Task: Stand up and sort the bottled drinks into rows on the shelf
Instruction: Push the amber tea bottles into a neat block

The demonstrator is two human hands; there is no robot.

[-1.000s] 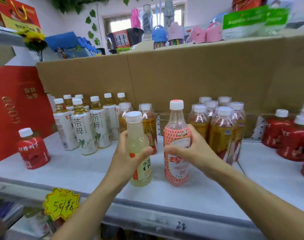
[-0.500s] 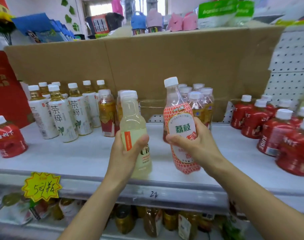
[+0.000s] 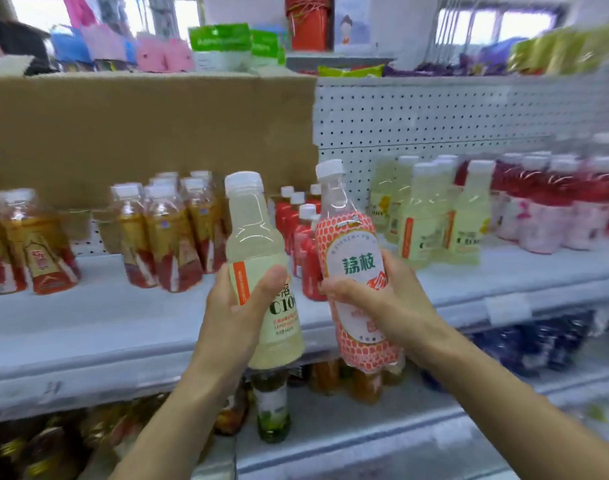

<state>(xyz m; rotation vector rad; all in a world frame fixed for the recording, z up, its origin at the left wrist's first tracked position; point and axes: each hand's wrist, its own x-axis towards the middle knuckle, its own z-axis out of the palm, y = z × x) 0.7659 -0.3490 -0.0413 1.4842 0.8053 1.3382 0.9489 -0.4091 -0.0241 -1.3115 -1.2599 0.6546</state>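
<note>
Two plastic bottles held upright at mid-frame, over the shelf's front edge.

The left grip [image 3: 237, 306] wraps round a smooth, clear yellow bottle [image 3: 258, 237]. The right grip [image 3: 382, 303] clasps a slimmer pink bottle [image 3: 351, 237] sleeved in scale-patterned film. Both are white-capped. Bare white shelf [image 3: 88, 327] lies open at lower left. Amber bottles [image 3: 164, 233], red bottles [image 3: 296, 230] and pale bottles [image 3: 431, 216] crowd behind, too blurred to count.
</note>
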